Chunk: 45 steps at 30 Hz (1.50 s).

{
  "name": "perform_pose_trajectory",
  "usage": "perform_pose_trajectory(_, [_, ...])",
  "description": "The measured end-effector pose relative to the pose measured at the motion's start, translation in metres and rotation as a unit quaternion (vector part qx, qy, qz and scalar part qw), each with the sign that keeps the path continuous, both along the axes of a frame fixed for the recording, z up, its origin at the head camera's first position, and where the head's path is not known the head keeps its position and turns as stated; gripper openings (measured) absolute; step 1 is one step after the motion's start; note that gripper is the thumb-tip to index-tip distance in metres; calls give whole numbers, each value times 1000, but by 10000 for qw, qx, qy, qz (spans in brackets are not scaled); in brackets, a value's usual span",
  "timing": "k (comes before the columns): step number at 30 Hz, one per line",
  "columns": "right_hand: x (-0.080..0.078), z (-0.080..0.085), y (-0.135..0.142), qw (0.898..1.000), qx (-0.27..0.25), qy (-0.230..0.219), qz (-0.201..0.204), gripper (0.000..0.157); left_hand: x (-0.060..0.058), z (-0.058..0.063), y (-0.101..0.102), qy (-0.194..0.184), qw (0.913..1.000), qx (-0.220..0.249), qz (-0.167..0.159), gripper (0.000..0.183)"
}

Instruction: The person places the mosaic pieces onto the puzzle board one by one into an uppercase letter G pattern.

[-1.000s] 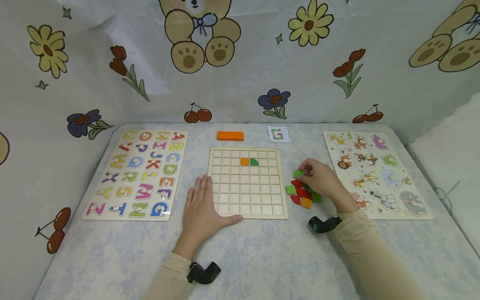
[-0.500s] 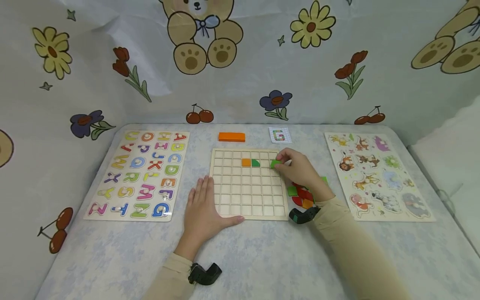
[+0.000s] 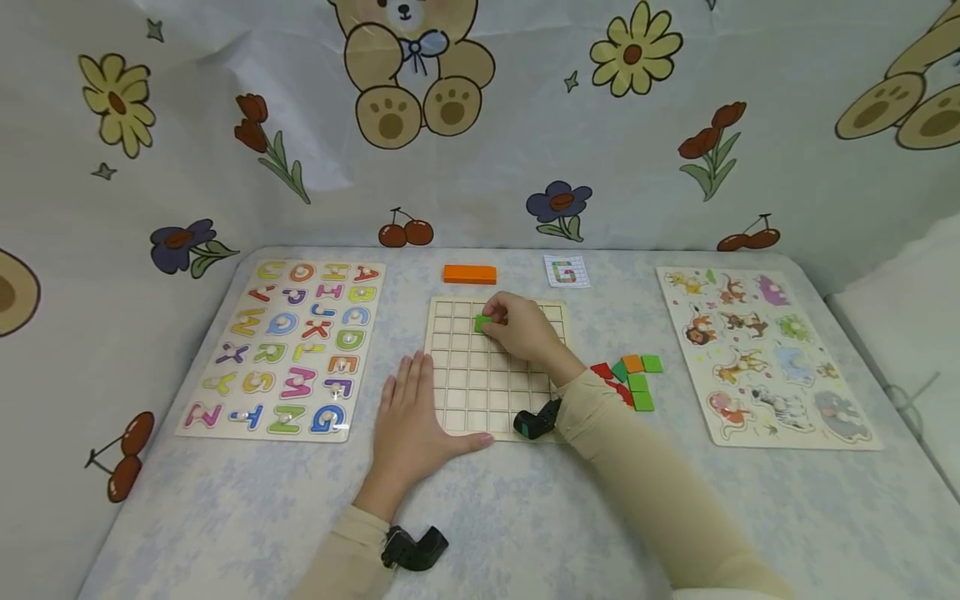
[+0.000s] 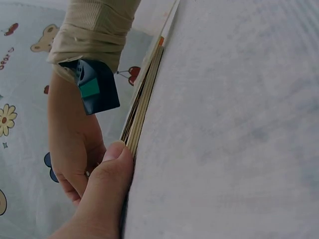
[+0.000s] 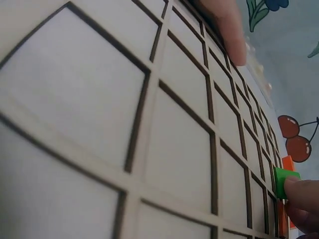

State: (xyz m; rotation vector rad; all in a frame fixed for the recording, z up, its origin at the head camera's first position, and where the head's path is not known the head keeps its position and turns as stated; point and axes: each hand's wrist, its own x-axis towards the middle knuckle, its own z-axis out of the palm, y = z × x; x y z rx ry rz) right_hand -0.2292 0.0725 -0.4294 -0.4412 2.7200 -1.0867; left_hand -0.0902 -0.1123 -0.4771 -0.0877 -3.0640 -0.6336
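Note:
A wooden grid board lies in the middle of the table. My left hand rests against its left and near edges, fingers straight and thumb spread; the left wrist view shows that thumb against the board's side. Over the second row from the far edge, my right hand pinches a green square tile between thumb and fingers. In the right wrist view the green tile stands upright in the pinch, close over the grid. The right hand and forearm hide part of the board's right half.
Loose red tiles, green tiles and an orange tile lie right of the board, partly behind the forearm. An orange box and a patterned card sit beyond it. A letter puzzle lies left, an animal puzzle right.
My right hand has carried the green square tile from the pile leftward over the board. It now covers the spot where the orange and green pieces showed. My left hand stays put.

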Motion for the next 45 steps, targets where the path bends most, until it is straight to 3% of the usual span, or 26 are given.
perform_pose_trajectory(11, [6,5,-5,9930,1079,379,307,23,0,1,1,23,10000,-10,1,149])
perform_pose_trajectory(15, [15,10,5,9914,1134,336,566,25,0,1,1,-8,10000,17,-1,148])
perform_pose_trajectory(21, [36,17,41,9940,1023,193,329,28,-1,2,3,-32,10000,58,5,149])
perform_pose_trajectory(28, [52,24,111,9888,1490,86,-8,30,1,3,3,-47,9999,129,28,148])
perform_pose_trajectory(33, [58,22,152,9825,1858,-48,113,33,2,3,2,-4,9999,85,55,149])
perform_pose_trajectory(40, [59,18,169,9802,1964,-259,6,33,2,3,1,26,9999,123,35,148])
perform_pose_trajectory(45, [59,17,171,9837,1750,-371,-195,27,1,0,2,38,9999,115,13,148])
